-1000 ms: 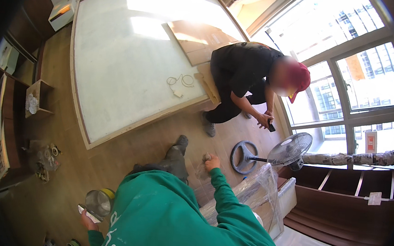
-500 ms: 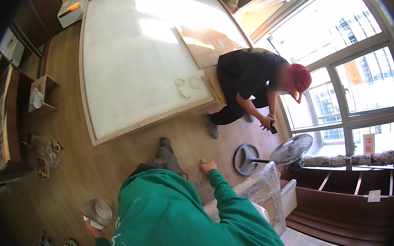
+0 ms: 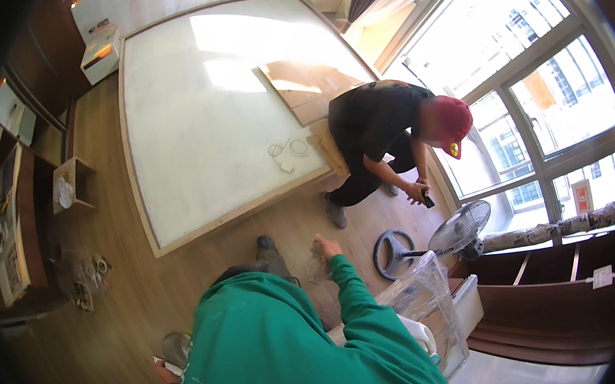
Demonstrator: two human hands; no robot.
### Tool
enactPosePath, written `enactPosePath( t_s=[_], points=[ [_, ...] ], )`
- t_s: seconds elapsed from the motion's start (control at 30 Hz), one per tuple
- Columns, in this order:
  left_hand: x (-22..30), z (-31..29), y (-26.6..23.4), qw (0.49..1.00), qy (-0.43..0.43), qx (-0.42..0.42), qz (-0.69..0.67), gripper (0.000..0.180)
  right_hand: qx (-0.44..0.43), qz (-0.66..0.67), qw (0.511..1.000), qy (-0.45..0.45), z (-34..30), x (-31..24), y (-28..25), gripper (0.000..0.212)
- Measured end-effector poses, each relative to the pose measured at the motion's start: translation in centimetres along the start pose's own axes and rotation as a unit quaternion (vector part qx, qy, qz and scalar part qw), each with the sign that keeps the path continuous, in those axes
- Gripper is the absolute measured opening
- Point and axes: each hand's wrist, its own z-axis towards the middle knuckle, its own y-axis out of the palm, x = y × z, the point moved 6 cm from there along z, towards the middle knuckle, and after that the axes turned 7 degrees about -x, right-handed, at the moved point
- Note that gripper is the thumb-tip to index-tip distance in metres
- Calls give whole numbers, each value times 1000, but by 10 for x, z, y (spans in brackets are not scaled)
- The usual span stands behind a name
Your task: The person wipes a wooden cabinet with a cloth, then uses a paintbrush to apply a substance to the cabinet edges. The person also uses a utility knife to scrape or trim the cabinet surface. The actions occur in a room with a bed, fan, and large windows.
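Observation:
My right hand (image 3: 328,247) reaches ahead over the wood floor, beyond the green sleeve. Its fingers are closed on what looks like crumpled clear plastic film (image 3: 317,266), which hangs beside them. My left hand (image 3: 167,372) is low at the left, partly hidden by my green top. It grips a flat whitish piece (image 3: 165,363) whose kind I cannot make out. Just beyond that piece lies a rounded grey object (image 3: 176,346), partly covered by my body. A chair-like piece wrapped in clear plastic (image 3: 415,291) stands by my right arm.
A person (image 3: 381,125) in a red cap sits on the edge of a large white platform (image 3: 196,133), holding a dark phone (image 3: 427,200). A standing fan (image 3: 460,229) and brown cabinet (image 3: 551,312) are at right. Clear bags and tape rolls (image 3: 91,276) lie left.
The whole view has shifted and turned slightly. My left hand and its flat piece sit lower and more hidden by my top. My right hand still has the film.

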Motion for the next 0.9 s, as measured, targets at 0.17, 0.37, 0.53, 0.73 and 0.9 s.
enactPosePath(
  t_s=[0.17, 0.37, 0.53, 0.73, 0.9],
  points=[
    [16, 18, 34, 999, -5, -26, 32, 35, 200, 205, 957, -48, -13, 26, -211, 58],
    [39, 42, 69, 995, -11, -64, 75, 35, 669, 112, 733, -50, -257, 87, -551, 91],
    [43, 53, 92, 992, -21, -83, 89, 35, 798, 147, 584, 36, -487, 156, -640, 91],
    [43, 57, 109, 990, -28, -101, 95, 35, 666, 258, 688, -126, -538, 173, -654, 46],
    [45, 58, 119, 987, -31, -118, 102, 36, 309, 147, 928, -146, -329, -4, -471, 41]
  ],
)
